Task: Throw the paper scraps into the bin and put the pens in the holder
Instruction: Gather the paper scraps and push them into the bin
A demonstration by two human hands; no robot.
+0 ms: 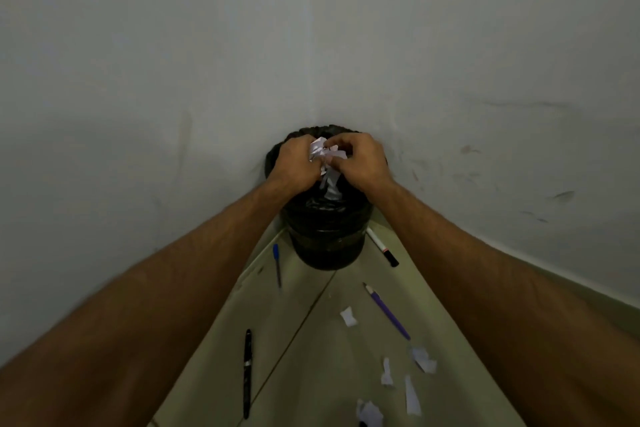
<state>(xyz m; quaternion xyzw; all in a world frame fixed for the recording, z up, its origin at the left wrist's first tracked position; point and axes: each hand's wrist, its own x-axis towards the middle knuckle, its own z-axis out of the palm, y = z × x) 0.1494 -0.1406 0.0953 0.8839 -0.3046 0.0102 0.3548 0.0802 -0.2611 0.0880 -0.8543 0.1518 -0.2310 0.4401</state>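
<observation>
A crumpled wad of white paper scraps [323, 152] is held directly above the open mouth of the round bin lined with a black plastic bag [325, 236], which stands on the floor in the corner of two pale walls. The left hand [294, 166] is closed on the wad's left side and the right hand [360, 163] on its right side, the fingers [341, 144] of the right hand curled over the top; both hands are equally near the bin. A strip of the paper hangs down from between the hands into the opening, so the wad's long axis is roughly vertical and the bin lies straight below. It is judged that only a release is needed for the drop.

Left of the bin, a slim blue pen [277, 265] is seen on the floor, and a black pen [247, 373] lies nearer the camera. Just right of the bin, a white marker with a black cap [382, 248] rests by the wall; a purple pencil [388, 312] lies nearer. Loose white paper scraps [348, 316] remain scattered on the floor in front of the bin, to its right. No holder is in view.
</observation>
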